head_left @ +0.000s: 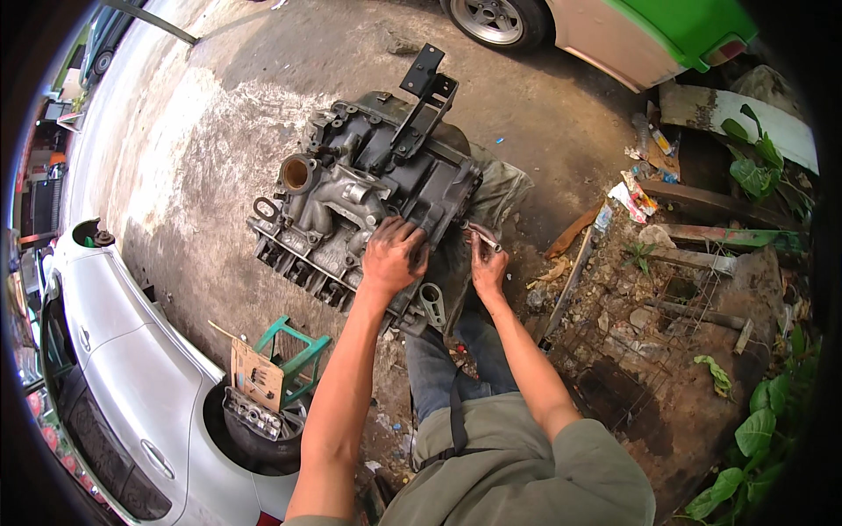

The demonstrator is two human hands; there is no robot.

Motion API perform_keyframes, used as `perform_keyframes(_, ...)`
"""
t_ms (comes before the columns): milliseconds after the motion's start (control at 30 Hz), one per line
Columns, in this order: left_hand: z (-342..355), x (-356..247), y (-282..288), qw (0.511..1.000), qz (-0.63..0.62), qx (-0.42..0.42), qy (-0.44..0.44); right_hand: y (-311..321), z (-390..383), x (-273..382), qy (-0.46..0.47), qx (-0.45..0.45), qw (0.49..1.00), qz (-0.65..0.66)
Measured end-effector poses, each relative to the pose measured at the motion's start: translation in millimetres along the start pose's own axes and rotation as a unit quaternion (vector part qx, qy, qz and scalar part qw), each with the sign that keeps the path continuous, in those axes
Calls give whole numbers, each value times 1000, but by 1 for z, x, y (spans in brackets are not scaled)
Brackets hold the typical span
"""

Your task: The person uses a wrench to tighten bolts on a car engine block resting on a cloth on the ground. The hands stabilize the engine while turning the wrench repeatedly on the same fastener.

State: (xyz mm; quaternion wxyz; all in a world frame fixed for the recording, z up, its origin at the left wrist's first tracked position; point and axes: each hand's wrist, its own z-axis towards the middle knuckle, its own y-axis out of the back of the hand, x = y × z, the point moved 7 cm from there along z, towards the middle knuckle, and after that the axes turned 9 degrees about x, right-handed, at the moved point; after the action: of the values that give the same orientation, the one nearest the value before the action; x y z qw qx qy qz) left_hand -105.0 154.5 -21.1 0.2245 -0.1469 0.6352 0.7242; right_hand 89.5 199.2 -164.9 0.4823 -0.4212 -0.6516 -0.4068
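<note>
A greasy engine [351,202] lies before me, with a cast intake manifold on its left part and a black bracket [424,110] sticking up at the far end. My left hand [395,254] presses on the engine's near part, its blackened fingers bent over the metal. At the engine's right edge, my right hand [485,263] pinches a short metal rod-like tool [484,239], whose inner end points toward the engine's side. Its exact kind is too small to tell. A metal plate with round holes [431,302] shows at the engine's near edge, between my forearms.
Grey cloth [500,188] spreads from under the engine's right side. A silver car [140,351] stands at left, near a green stool [298,355] and a tire [254,443]. Rubble and planks [684,263] lie at right. A green and beige vehicle [605,39] is parked beyond.
</note>
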Motion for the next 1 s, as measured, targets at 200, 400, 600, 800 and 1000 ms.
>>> perform_keyframes(200, -1, -4, 6, 999, -10, -43, -6, -9, -9, 11, 21, -2, 998, -54)
perform_keyframes(400, -1, -4, 6, 999, -5, -44, -10, -12, -12, 16, 50, -7, 994, -97)
perform_keyframes(600, 0, -3, 5, 999, -9, -37, -5, -12, -10, 18, 50, -20, 993, -102)
perform_keyframes(800, 1, -4, 6, 999, -5, -39, -9, -15, -9, 21, 41, -24, 991, -126)
perform_keyframes(1000, 0, -3, 5, 999, -4, -37, -2, -18, -12, 21, 38, -17, 992, -119)
